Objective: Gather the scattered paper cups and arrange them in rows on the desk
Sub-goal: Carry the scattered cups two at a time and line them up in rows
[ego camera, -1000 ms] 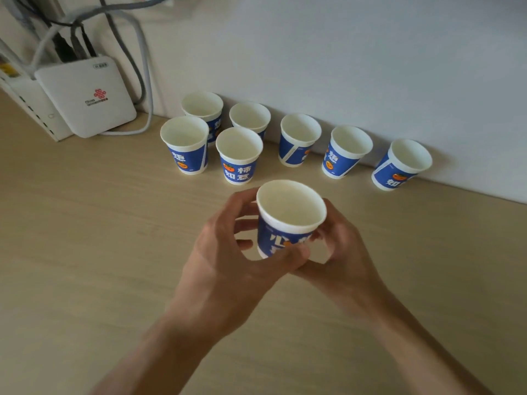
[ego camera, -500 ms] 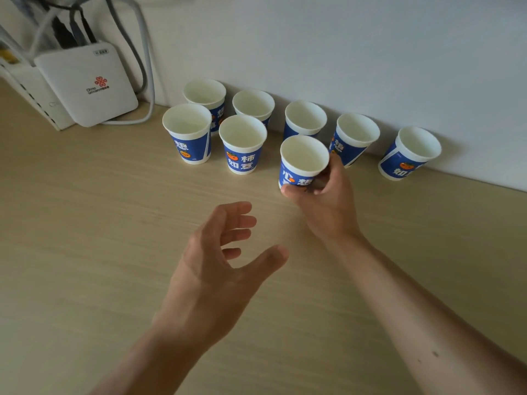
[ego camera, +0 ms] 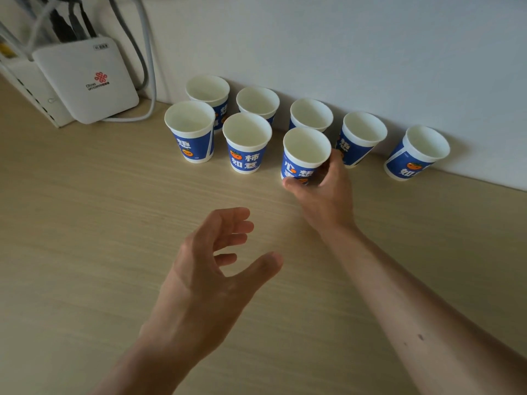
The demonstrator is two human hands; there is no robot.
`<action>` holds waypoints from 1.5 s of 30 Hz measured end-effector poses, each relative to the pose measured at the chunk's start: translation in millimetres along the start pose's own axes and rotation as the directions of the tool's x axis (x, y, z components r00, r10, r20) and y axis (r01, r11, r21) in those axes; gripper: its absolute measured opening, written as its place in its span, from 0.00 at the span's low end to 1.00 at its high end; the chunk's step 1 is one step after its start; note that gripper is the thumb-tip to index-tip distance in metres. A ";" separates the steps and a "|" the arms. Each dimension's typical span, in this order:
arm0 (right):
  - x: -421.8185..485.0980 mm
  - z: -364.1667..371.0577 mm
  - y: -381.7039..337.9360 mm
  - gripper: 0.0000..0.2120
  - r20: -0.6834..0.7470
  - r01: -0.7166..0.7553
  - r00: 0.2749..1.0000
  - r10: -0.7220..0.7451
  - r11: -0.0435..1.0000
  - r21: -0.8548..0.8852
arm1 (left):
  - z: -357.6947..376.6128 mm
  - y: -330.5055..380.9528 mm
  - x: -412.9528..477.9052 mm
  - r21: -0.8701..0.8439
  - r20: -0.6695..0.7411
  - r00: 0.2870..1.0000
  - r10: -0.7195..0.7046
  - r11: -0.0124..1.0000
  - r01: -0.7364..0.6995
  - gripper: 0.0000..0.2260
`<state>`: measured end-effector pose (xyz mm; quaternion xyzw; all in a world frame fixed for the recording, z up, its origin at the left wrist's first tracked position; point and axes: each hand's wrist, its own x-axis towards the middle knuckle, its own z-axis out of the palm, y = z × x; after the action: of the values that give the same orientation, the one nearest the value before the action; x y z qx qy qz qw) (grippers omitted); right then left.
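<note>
On the pale wooden desk [ego camera: 85,223], close to the wall [ego camera: 342,52], the right hand [ego camera: 325,195] grips a blue paper cup [ego camera: 303,155] low down: the thumb [ego camera: 291,183] lies across its near foot and the fingers [ego camera: 326,166] curl round its right side. It stands upright, just right of two front cups [ego camera: 246,142], with five back cups [ego camera: 310,114] along the wall behind. Whether its base touches the desk I cannot tell. The left hand [ego camera: 208,280] hovers nearer the person, well apart from the cups, fingers loosely spread, holding nothing. A white router [ego camera: 85,78] leans at far left.
</note>
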<state>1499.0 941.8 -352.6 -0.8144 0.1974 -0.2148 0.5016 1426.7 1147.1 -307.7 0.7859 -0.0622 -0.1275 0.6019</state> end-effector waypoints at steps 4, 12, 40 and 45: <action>-0.6 -0.7 0.4 0.28 0.002 -0.007 1.000 0.007 1.000 -0.010 | -1.0 0.8 -1.6 0.002 0.000 1.000 0.011 1.000 -0.011 0.31; -40.8 -28.4 -10.2 0.35 0.015 -0.089 0.996 0.091 0.991 -0.104 | -3.2 16.4 -18.1 0.009 0.000 1.000 -0.005 1.000 0.005 0.30; -323.0 -385.3 -174.3 0.18 -0.228 -0.426 0.817 0.530 0.821 0.381 | 102.2 262.3 -317.5 -0.056 0.321 0.944 0.068 0.997 -0.053 0.17; -364.1 -469.0 -163.7 0.17 -0.314 -0.360 0.791 0.525 0.814 0.455 | 167.0 281.1 -377.3 -0.075 0.394 0.911 0.121 0.992 -0.100 0.16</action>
<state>957.3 862.5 -70.5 -0.5661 0.4460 -0.2945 0.6276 1034.2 1011.4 -30.5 0.7225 -0.2240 -0.2519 0.6036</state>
